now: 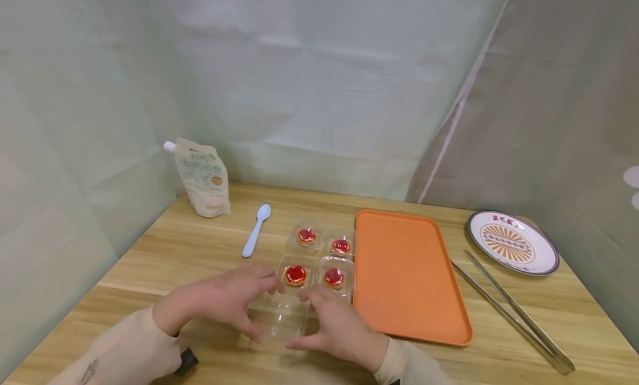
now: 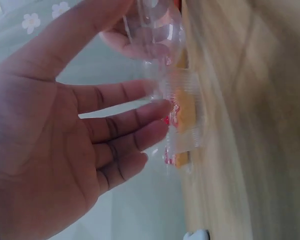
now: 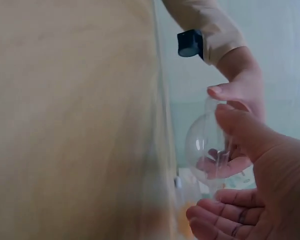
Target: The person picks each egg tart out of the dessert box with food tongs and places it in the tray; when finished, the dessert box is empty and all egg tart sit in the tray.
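Observation:
A clear plastic domed lid [image 1: 280,317] is held between both hands, its bulge facing the tabletop in the right wrist view. My left hand [image 1: 227,296] grips its left side, thumb near me and fingers at the far edge. On the opposite side, my right hand [image 1: 341,329] spans the rim with thumb and fingertips. Just beyond the fingers, small red-topped tarts [image 1: 295,275] sit in several clear plastic boxes, arranged two by two. From the left wrist, the lid [image 2: 155,32] shows close by the boxed tarts [image 2: 185,112].
An orange tray [image 1: 406,279] lies right of the boxes. Farther right are metal tongs [image 1: 519,318] and a patterned plate [image 1: 511,243]. A light blue spoon [image 1: 257,229] and an upright spouted pouch [image 1: 203,180] are at the back left. Curtains surround the wooden table [image 1: 150,263].

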Action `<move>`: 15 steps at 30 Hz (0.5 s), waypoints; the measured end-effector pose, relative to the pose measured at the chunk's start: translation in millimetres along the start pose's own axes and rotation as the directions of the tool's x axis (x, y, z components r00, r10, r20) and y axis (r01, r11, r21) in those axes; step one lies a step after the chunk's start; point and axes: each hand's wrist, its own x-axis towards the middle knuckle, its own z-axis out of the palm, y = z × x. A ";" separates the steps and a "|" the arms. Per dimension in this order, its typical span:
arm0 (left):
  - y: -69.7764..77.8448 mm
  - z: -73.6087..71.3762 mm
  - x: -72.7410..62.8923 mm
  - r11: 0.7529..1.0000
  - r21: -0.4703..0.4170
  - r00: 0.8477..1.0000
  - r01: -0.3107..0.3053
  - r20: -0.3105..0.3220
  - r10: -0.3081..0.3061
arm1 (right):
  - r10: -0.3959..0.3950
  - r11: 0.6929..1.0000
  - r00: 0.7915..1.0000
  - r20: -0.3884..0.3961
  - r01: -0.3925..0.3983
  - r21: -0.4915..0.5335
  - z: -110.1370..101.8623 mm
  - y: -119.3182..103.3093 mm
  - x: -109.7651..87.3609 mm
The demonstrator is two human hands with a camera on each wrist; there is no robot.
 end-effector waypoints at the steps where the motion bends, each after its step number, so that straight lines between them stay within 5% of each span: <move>1: 0.5 0.7 -0.8 1.000 0.005 1.000 0.006 0.007 -0.006 | -0.003 1.000 1.000 0.007 0.003 -0.011 1.6 -0.3 0.5; 15: -0.1 10.9 -4.5 0.998 0.051 0.999 0.032 0.030 -0.034 | -0.048 0.974 0.999 -0.019 0.042 -0.222 17.1 0.1 -0.2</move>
